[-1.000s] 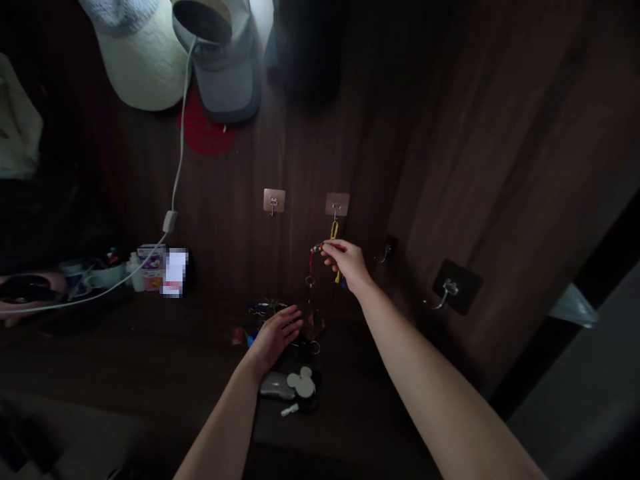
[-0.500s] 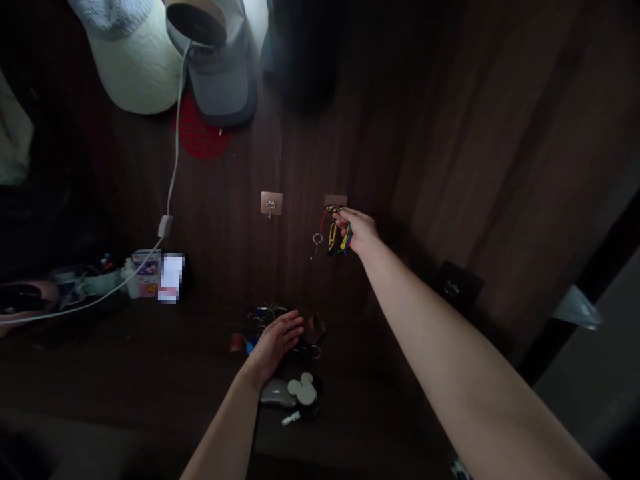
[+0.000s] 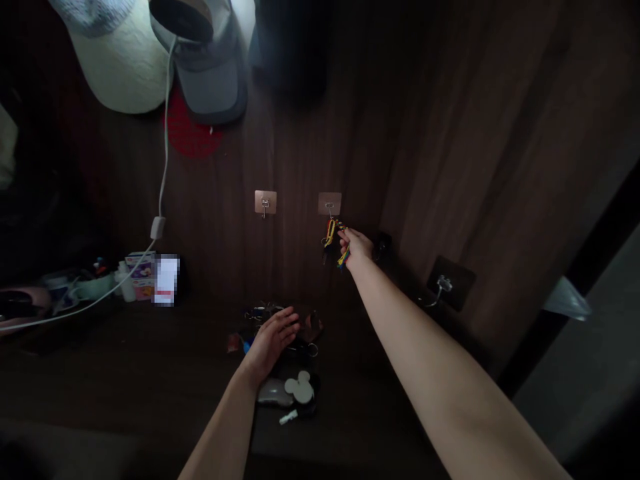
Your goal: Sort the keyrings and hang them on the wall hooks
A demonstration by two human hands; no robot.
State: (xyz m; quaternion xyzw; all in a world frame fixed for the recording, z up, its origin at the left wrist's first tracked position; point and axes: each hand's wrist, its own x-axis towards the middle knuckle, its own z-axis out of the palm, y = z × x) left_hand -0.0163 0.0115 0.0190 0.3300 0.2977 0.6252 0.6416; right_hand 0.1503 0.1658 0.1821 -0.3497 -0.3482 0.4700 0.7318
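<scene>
My right hand is raised against the dark wood wall, fingers closed on a multicoloured braided keychain that hangs from a small metal hook on a brown adhesive pad. A second, bare hook pad is to its left. My left hand lies flat, fingers spread, on a pile of keys and keychains on the dark shelf. A white mouse-head-shaped tag and a grey fob lie just below that hand.
Two caps hang at the top left, with a white cable running down to the left. Small boxes and bottles stand at the left of the shelf. Two dark hooks are on the wall to the right.
My right hand rose with the coloured keychain to the right hook, then dropped slightly; the keychain now hangs from the hook. My left hand stayed on the key pile.
</scene>
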